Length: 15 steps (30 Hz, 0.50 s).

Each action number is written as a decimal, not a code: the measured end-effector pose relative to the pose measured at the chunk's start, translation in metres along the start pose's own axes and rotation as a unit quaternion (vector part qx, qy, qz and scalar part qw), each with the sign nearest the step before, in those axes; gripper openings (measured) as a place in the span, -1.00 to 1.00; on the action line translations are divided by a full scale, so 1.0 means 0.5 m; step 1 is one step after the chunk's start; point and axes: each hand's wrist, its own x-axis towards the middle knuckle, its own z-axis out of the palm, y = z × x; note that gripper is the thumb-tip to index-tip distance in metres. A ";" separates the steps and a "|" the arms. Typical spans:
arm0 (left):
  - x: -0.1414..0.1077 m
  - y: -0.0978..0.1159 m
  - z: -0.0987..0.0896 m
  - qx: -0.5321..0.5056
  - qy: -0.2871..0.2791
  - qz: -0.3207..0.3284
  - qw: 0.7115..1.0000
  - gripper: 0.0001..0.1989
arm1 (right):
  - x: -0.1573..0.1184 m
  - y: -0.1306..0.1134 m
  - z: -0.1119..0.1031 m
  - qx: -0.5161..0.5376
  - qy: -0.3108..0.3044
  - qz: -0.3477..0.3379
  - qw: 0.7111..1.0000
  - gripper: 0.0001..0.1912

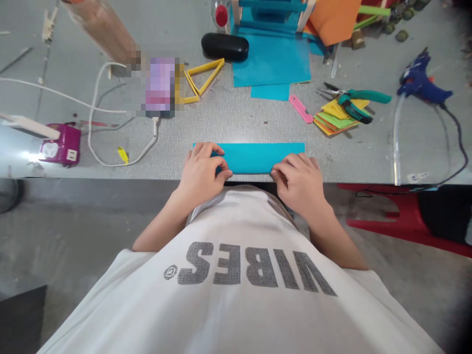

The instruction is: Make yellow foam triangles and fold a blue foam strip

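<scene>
A blue paper strip (250, 157) lies lengthwise along the table's near edge. My left hand (205, 169) is on its left end, fingers curled, with thumb and index finger pinching the near edge. At the right end my right hand (300, 179) has its fingers bent and its fingertips closed on the same near edge. Beyond the strip are larger blue sheets (273, 61), a pink cutter (300, 109) and a stack of coloured paper pieces (335, 123).
Pliers (356, 98) rest on the stack. A blue glue gun (424, 83) with a cord is at right. Left are a phone (160, 88) on a white cable, folded yellow strips (206, 76) and a purple device (66, 145). A black case (224, 46) lies farther back.
</scene>
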 end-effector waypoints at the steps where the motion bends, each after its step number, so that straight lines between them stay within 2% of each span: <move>1: 0.003 -0.001 -0.001 0.001 0.001 -0.003 1.000 -0.83 | 0.002 0.000 0.000 -0.004 -0.003 0.011 1.000 -0.67; 5: 0.011 -0.003 -0.006 0.004 0.009 -0.023 1.000 -0.78 | 0.009 0.004 -0.002 -0.012 -0.019 0.041 0.999 -0.68; 8: 0.013 -0.006 -0.008 0.003 0.002 -0.018 1.000 -0.76 | 0.012 0.012 -0.004 -0.003 -0.020 0.035 0.999 -0.71; 15: 0.016 -0.013 -0.006 -0.008 0.013 0.000 1.000 -0.77 | 0.007 0.041 -0.003 0.009 0.036 0.032 0.999 -0.72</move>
